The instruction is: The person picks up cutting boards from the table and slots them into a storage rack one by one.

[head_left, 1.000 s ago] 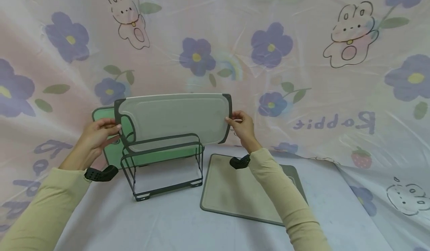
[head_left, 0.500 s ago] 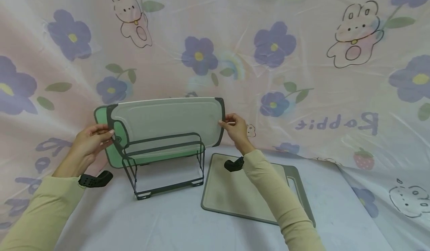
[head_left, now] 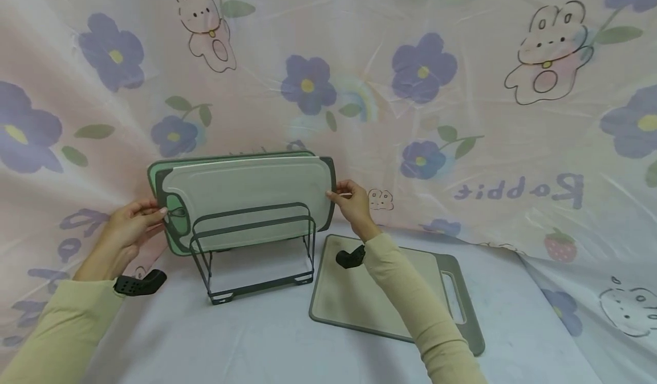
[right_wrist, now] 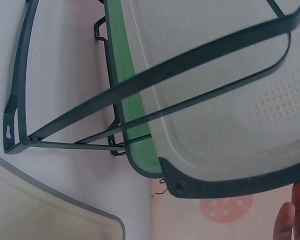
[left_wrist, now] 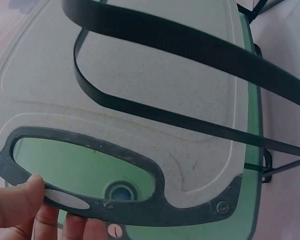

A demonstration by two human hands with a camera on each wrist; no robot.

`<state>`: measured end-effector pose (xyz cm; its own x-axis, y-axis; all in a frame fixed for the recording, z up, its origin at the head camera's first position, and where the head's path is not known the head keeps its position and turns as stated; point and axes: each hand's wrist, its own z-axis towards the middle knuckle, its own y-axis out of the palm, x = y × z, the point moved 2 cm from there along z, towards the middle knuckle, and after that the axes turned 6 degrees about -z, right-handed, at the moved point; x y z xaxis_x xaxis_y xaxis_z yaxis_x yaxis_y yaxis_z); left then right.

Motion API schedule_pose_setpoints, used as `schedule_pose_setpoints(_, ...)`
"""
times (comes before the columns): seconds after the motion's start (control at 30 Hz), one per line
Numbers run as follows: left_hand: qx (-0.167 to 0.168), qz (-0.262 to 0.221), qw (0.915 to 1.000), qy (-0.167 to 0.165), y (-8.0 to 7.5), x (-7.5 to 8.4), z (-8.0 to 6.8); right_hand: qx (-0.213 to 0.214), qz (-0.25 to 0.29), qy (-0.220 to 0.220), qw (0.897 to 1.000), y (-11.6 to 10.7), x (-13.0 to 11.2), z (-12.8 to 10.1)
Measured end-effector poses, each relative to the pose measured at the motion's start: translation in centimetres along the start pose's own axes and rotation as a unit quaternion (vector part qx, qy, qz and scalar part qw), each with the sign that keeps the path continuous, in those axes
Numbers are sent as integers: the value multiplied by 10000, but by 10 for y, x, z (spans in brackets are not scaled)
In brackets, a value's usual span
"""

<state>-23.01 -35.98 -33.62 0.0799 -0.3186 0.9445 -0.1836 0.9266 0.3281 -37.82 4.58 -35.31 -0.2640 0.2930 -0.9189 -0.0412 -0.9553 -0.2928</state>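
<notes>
A light grey cutting board with dark grey ends stands on edge behind the front hoops of a dark metal rack. My left hand pinches its handle end, the thumb on the near face beside the handle opening. My right hand grips the opposite short end, its fingertips at the dark rim in the right wrist view. Close behind it is a green cutting board, largely hidden; a thin band shows along the top and left, and more through the handle opening.
A beige cutting board with a grey rim and handle slot lies flat on the white-covered table, right of the rack, partly under my right sleeve. A patterned cloth hangs behind everything.
Both hands have brought the light grey board down and to the left, so it now overlaps most of the green board. The rack and the beige board have stayed put.
</notes>
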Motion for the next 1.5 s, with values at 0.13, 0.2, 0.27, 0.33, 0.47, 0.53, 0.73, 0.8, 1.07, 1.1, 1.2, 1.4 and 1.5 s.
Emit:
schedule_pose_setpoints(0.13, -45, -92, 9999, 62, -3, -3, 0, -44, 14, -15, 10000, 2, 3, -1)
schedule_pose_setpoints(0.2, -62, -96, 9999, 77, -4, -5, -1, -63, 29, -31, 10000, 3, 5, -1)
schedule_pose_setpoints(0.27, -35, -57, 10000, 61, -5, -6, -2, -75, 48, -58, 9999, 5, 6, -2)
schedule_pose_setpoints(0.33, 5, 40, 10000, 0, -7, -8, -3, -82, 45, -75, 9999, 6, 8, -2)
schedule_pose_setpoints(0.47, 97, 166, 9998, -89, -9, -10, -4, -83, 52, -143, 9999, 9, 11, -2)
schedule_pose_setpoints(0.53, 138, 229, 9996, -90, -10, -10, -5, -97, 40, -191, 9998, 10, 12, -3)
schedule_pose_setpoints(0.73, 220, 277, 9993, -105, -14, -13, -5, -165, 36, -264, 9995, 13, 15, -4)
schedule_pose_setpoints(0.8, 194, 193, 9996, -95, -15, -15, -6, -166, 16, -250, 9995, 14, 16, -4)
schedule_pose_setpoints(1.07, 233, 284, 9992, -147, -18, -16, -6, -190, 36, -205, 9996, 18, 19, -6)
schedule_pose_setpoints(1.1, 239, 277, 9992, -142, -18, -17, -6, -193, 31, -208, 9996, 18, 19, -6)
schedule_pose_setpoints(1.2, 246, 206, 9995, -75, -20, -18, -6, -188, -16, -196, 9996, 19, 20, -7)
schedule_pose_setpoints(1.4, 276, 289, 9992, -28, -23, -21, -5, -215, -66, -105, 9997, 23, 22, -6)
schedule_pose_setpoints(1.5, 303, 313, 9990, -43, -24, -22, -6, -216, -126, -34, 9997, 24, 23, -7)
